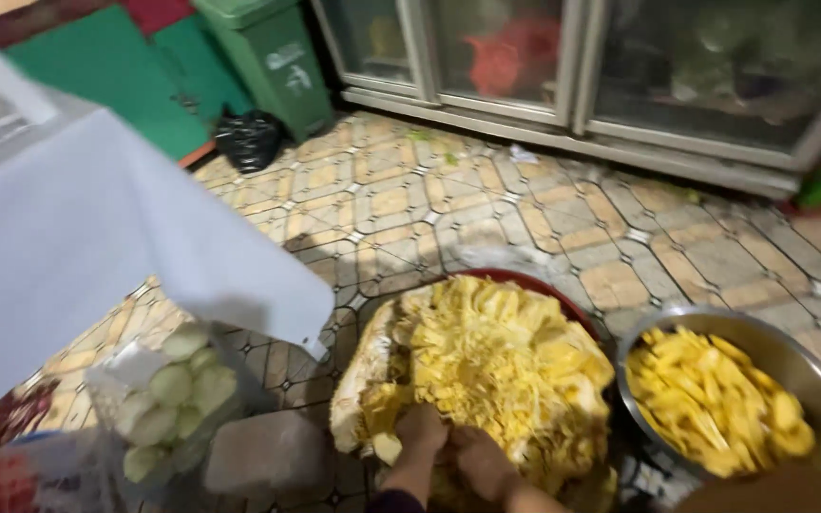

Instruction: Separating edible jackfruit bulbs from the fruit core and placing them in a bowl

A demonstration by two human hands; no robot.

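A big opened jackfruit (486,370), yellow and fibrous, lies on a red tray (534,283) on the tiled floor. My left hand (420,429) and my right hand (483,462) press side by side into its near edge, fingers curled into the flesh. To the right stands a metal bowl (791,356) holding yellow jackfruit pieces (715,399).
A clear bag of pale green seeds (175,394) sits at the left beside a grey block (266,452). A white sheet (78,242) covers the left side. A green bin (273,57), a black bag (249,138) and glass cabinet doors (563,66) stand at the back.
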